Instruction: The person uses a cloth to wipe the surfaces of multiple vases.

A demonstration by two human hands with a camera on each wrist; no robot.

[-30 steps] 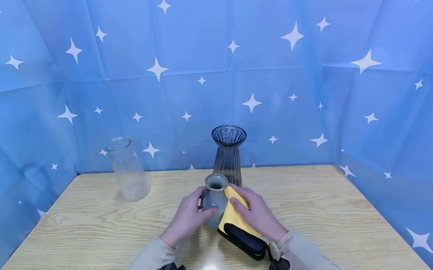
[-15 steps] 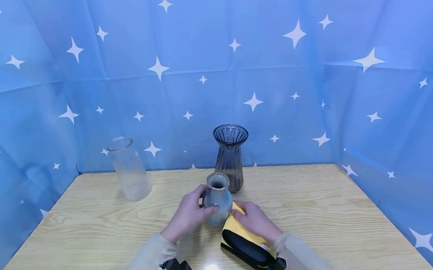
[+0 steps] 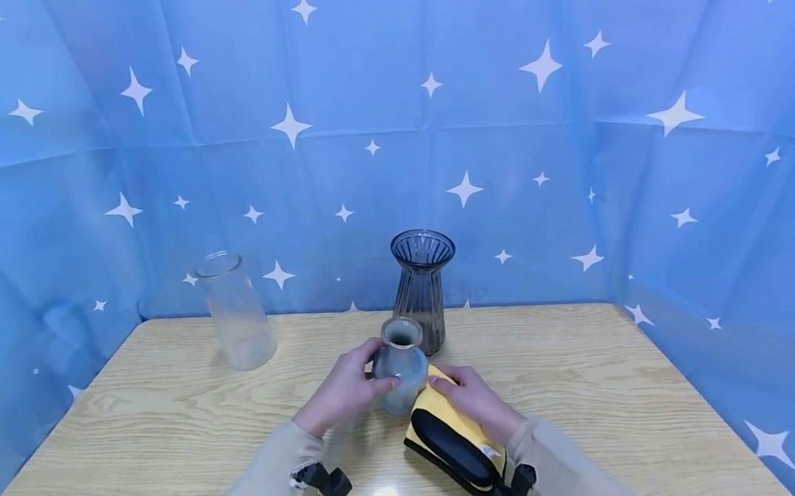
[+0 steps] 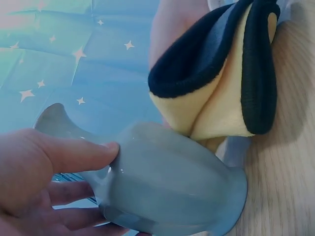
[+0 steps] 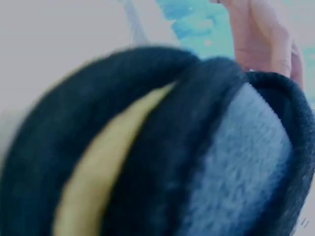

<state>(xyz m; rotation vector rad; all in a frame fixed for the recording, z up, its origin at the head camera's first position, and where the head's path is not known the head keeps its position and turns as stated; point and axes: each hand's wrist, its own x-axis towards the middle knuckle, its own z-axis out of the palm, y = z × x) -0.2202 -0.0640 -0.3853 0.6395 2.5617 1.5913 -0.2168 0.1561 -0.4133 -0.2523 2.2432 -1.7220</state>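
Note:
My left hand [image 3: 350, 387] grips a small grey-blue glazed vase [image 3: 400, 377] from its left side, thumb across the front of the body. In the left wrist view the vase [image 4: 167, 177] shows a flared mouth and a narrower foot close to the wood. My right hand [image 3: 474, 400] holds a folded yellow cloth [image 3: 438, 405] with black edging and a dark grey inner side, its fingertips pressing the cloth at the vase's right side. The cloth [image 4: 211, 113] meets the vase's belly in the left wrist view. In the right wrist view the cloth [image 5: 162, 147] hides most of the hand.
A dark ribbed glass vase [image 3: 423, 299] stands just behind the small vase. Farther left is a clear frosted glass vase [image 3: 241, 321]. All stand on a light wooden table [image 3: 145, 422], with a blue star-patterned curtain [image 3: 363, 72] behind and at both sides.
My right hand has slid down the vase's right side with the cloth, from near the neck to the lower body. The left hand keeps its grip on the vase.

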